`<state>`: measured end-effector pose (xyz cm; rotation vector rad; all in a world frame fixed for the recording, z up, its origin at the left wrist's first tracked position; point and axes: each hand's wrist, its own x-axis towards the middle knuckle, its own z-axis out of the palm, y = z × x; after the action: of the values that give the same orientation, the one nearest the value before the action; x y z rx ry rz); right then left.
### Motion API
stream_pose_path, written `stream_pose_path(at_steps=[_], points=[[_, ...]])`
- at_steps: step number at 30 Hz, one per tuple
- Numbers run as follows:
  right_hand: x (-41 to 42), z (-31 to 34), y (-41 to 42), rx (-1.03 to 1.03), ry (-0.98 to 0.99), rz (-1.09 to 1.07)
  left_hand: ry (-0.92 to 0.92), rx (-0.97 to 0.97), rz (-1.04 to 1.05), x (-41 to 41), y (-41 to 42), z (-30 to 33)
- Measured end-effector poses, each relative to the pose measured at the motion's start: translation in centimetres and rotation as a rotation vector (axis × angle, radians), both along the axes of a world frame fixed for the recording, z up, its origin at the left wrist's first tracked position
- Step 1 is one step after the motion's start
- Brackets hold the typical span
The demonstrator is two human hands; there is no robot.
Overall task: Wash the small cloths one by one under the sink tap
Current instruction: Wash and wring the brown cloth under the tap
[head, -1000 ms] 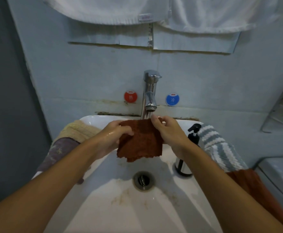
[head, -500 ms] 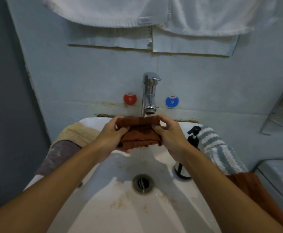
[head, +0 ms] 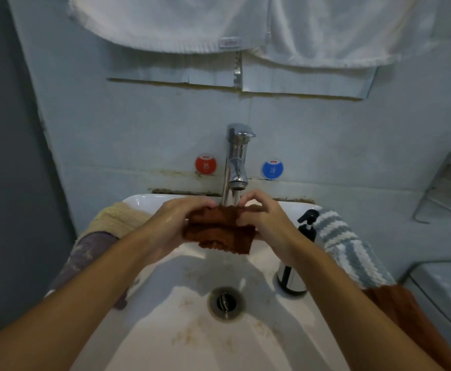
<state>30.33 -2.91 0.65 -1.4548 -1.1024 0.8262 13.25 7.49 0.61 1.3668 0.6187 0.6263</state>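
Water runs from the tap (head: 235, 162) onto the brown cloth (head: 219, 231) we hold just below its spout, above the sink (head: 165, 317). Our left hand (head: 176, 223) grips the cloth's left side, our right hand (head: 266, 223) pinches its right side. Beside the sink's left rim lie a yellow cloth (head: 117, 219) and a purple cloth (head: 85, 253); on its right rim, a striped cloth (head: 344, 245) and a soap dispenser (head: 296, 263).

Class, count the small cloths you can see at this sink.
5: brown cloth held under the tap; yellow cloth and purple cloth on the left rim; striped cloth and rust cloth on the right. More may be hidden.
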Motion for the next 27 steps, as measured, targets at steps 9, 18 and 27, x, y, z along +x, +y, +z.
stream_pose_path(at_steps=[9, 18, 27], points=[[-1.8, -1.4, 0.3, -0.352, -0.764, 0.170, 0.199, 0.309, -0.063, 0.2, -0.7, -0.1], [-3.2, -3.0, 1.0, -0.322, -0.769, 0.039, 0.182, 0.457, 0.191, 0.6, -0.5, -1.0], [-2.9, -3.9, 1.4, -0.335, -0.599, -0.121, 0.247, 1.096, 0.308, 0.4, -0.8, -1.8]])
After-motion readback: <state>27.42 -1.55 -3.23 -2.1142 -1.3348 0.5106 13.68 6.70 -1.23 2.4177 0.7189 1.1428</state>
